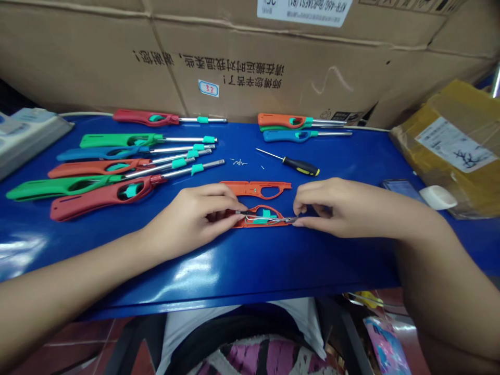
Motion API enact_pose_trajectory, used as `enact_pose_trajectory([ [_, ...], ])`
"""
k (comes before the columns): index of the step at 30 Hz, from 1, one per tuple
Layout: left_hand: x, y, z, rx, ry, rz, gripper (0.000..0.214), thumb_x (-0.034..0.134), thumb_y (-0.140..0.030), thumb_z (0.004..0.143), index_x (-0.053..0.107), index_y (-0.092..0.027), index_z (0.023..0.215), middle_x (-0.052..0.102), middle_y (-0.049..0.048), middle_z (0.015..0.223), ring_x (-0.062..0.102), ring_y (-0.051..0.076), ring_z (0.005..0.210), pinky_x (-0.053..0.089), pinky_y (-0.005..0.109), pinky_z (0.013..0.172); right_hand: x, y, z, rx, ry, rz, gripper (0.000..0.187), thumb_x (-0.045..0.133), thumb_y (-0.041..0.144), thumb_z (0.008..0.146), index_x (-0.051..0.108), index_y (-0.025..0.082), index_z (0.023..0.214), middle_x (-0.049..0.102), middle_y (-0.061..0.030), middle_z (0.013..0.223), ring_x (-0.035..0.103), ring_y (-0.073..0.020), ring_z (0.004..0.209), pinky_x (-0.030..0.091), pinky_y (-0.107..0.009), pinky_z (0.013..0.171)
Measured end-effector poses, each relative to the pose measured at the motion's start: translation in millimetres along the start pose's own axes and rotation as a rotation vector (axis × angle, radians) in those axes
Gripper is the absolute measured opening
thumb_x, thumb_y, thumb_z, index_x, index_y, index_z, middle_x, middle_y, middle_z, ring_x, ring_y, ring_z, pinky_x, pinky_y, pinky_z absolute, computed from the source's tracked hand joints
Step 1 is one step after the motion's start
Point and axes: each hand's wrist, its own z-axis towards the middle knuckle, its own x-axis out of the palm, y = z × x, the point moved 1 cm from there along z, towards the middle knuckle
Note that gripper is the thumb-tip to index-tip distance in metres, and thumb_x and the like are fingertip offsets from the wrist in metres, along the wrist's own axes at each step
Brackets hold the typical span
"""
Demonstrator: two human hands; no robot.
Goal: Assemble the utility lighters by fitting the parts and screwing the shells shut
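An opened orange lighter half [261, 217] with a teal trigger and thin wires inside lies on the blue table [250, 265]. My left hand [195, 213] pinches its left end, fingers closed. My right hand [332, 205] pinches the metal tip at its right end. The other orange shell half [255, 188] lies just behind, untouched.
Several long red, green, blue and orange lighters [117, 172] lie at the left. Three more lighters [300, 127] rest at the back. A yellow-black screwdriver [291, 163] and small springs [239, 162] lie behind the hands. Cardboard boxes [250, 57] wall the back; a phone [400, 188] sits at the right.
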Motion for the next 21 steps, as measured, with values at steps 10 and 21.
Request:
enact_pose_trajectory([
  [10, 0.2, -2.0, -1.7, -0.009, 0.024, -0.032, 0.017, 0.066, -0.020, 0.096, 0.078, -0.016, 0.108, 0.072, 0.0058, 0.099, 0.065, 0.007, 0.066, 0.051, 0.016, 0.056, 8.0, -1.0, 5.7, -0.008, 0.017, 0.035, 0.012, 0.057, 0.016, 0.092, 0.064, 0.021, 0.084, 0.069, -0.0012, 0.089, 0.061, -0.0146, 0.078, 0.042, -0.027, 0.067],
  [21, -1.0, -1.1, 0.5, 0.039, 0.004, 0.016, 0.013, 0.066, -0.021, 0.097, 0.077, -0.016, 0.103, 0.075, 0.0055, 0.097, 0.072, 0.013, 0.084, 0.058, 0.022, 0.076, 11.5, 8.5, 10.8, -0.037, -0.065, -0.011, 0.018, 0.060, 0.028, 0.096, 0.062, 0.019, 0.081, 0.065, -0.0027, 0.085, 0.057, -0.0153, 0.073, 0.039, -0.028, 0.063],
])
